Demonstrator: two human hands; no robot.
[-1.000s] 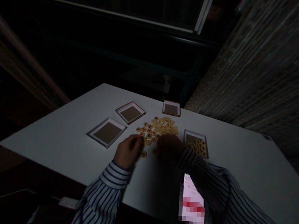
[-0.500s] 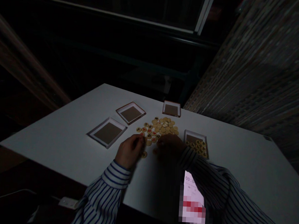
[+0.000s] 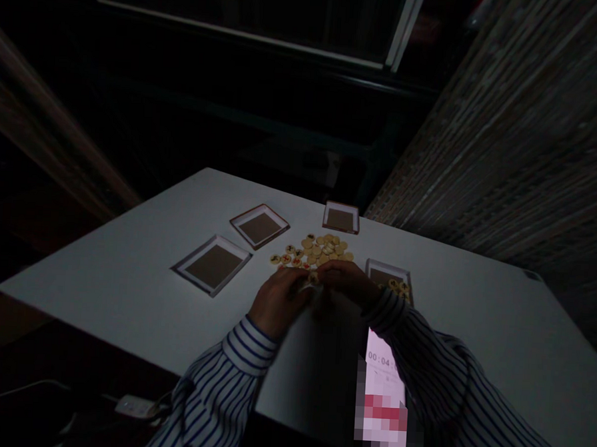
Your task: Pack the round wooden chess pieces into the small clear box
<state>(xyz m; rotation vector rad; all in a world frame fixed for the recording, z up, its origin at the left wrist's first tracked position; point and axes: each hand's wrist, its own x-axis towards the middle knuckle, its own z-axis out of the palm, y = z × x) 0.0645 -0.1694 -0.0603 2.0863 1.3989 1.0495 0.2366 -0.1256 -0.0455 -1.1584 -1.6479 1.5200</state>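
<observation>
A pile of round wooden game discs (image 3: 322,249) with red and black marks lies in the middle of a white table (image 3: 126,274). My left hand (image 3: 277,299) and my right hand (image 3: 343,279) meet at the near edge of the pile, fingers curled together around a few discs (image 3: 311,277). Both arms wear striped sleeves. A shallow tray (image 3: 398,279) at the right holds several discs, partly hidden by my right wrist.
Three other shallow trays show brown bottoms: one at the left (image 3: 211,264), one behind it (image 3: 259,226), one at the back (image 3: 341,217). A lit phone screen (image 3: 383,368) lies near my right forearm. A brick wall (image 3: 522,162) rises at the right. The room is dark.
My left hand has moved right and forward to meet my right hand at the pile. The single disc that lay near my left hand is no longer seen.
</observation>
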